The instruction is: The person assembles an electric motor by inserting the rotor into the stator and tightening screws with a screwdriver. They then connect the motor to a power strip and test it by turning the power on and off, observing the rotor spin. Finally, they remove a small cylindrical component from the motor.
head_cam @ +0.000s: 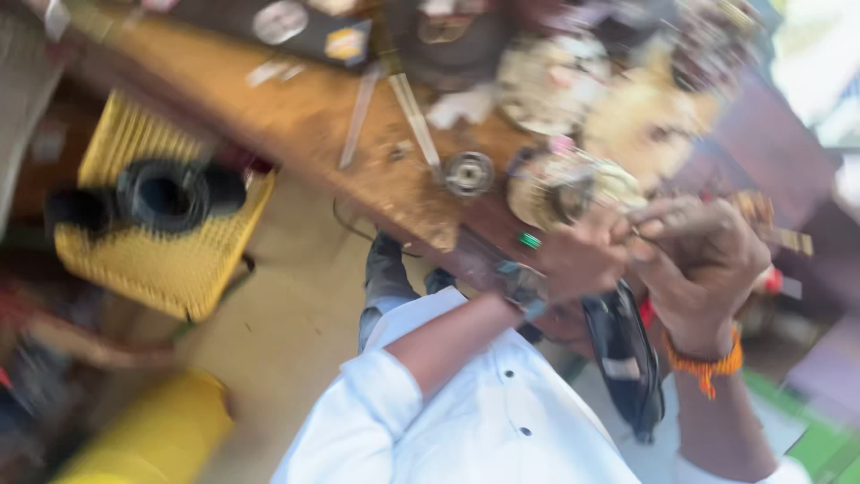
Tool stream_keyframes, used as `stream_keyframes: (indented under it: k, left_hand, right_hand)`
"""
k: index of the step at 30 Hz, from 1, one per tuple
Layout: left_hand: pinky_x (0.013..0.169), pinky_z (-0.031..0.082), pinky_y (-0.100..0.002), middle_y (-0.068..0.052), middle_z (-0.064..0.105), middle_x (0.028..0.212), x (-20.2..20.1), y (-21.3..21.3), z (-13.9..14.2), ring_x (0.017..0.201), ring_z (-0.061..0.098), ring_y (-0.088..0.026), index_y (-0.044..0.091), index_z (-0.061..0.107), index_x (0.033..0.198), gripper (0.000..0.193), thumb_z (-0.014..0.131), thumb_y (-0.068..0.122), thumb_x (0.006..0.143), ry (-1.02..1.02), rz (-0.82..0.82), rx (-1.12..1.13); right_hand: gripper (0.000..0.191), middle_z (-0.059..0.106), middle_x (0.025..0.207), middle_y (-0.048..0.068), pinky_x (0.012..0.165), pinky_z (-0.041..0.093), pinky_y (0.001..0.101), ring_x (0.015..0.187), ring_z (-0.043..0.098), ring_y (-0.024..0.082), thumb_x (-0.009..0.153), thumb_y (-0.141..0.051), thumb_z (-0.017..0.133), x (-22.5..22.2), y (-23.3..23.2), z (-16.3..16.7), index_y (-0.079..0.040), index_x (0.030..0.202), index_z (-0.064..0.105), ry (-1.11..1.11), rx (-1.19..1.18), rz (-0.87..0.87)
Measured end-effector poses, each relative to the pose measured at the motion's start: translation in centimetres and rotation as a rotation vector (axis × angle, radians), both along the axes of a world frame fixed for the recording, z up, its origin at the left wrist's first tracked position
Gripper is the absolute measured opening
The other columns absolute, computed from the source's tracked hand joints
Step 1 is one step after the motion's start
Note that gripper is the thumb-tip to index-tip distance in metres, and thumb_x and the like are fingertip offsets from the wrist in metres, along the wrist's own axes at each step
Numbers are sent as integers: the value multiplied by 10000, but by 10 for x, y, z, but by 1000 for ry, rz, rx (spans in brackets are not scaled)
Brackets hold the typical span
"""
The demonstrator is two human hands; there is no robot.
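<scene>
Head view, strongly motion-blurred; fine detail is not recoverable.

Wooden worktop (305,116): runs diagonally across the upper frame and carries scattered metal parts. Among them are a pale strip tool (414,112) and a small round bearing-like disc (468,173) near the front edge. A yellow woven stool (157,260) stands on the floor to the left, well apart from the hands, with a black coiled part (166,193) lying on it. A black bag (627,358) hangs at the person's front, below the hands.

Workpiece: a round metal assembly (569,188), pale grey-gold, with a dark central opening. It looks like a wound motor part or a geared hub, though the blur prevents a firmer name. It is held up just above the worktop's front edge, touching both hands.

Left hand (578,260): clenched around the lower side of the assembly, steadying it; a wristwatch (520,282) is on that wrist. 
Right hand (703,260): fingers curled and pinched at the assembly's right edge, seemingly on a thin wire or small piece there. What it pinches cannot be told. An orange thread band (708,363) circles that wrist.

Judged step: close manual work on the assembly's rim, in progress, with one hand bracing and the other manipulating. The next move probably calls for a steady brace from the left hand and a fine, controlled pull or twist from the right fingertips.
</scene>
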State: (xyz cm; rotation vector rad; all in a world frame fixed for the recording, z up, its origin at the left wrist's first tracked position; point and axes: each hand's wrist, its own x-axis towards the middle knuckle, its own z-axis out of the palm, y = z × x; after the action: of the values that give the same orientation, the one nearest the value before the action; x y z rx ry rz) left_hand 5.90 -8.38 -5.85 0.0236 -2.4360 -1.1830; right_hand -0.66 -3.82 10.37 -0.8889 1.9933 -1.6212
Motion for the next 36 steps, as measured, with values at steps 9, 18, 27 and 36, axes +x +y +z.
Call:
stream_keyframes:
  k: [9,18,27,36]
  left_hand:
    - [648,604,-378,-110,633,1315,-14,15,89,832,738,-293,292,548,1433,570,759,242,906,-231,-160,-297]
    - [699,602,-433,-121,649,1277,0,10,83,897,727,-370,239,508,1444,602,768,194,903,-262,-298,-375]
    - [660,605,-437,-116,640,1338,9,-22,69,824,733,-354,242,482,1470,614,752,222,920,-276,-363,-448]
    - [619,598,-442,-79,643,1362,-5,-41,60,735,731,-345,246,448,1500,592,696,258,963,-269,-442,-485]
  right_hand:
    - [273,709,1023,119,761,589,262,839,692,134,980,-39,643,47,167,-96,83,1224,638,-910,-336,-707]
    - [174,732,924,49,688,555,218,769,657,62,915,-54,755,73,136,-126,27,1068,732,-478,-208,-758]
    - [148,752,870,14,632,546,198,731,673,36,915,-66,751,79,106,-129,-3,1049,748,-495,-132,-740]
    - [148,765,889,39,579,556,214,683,698,62,910,-49,763,84,78,-135,27,1034,735,-265,-121,-932]
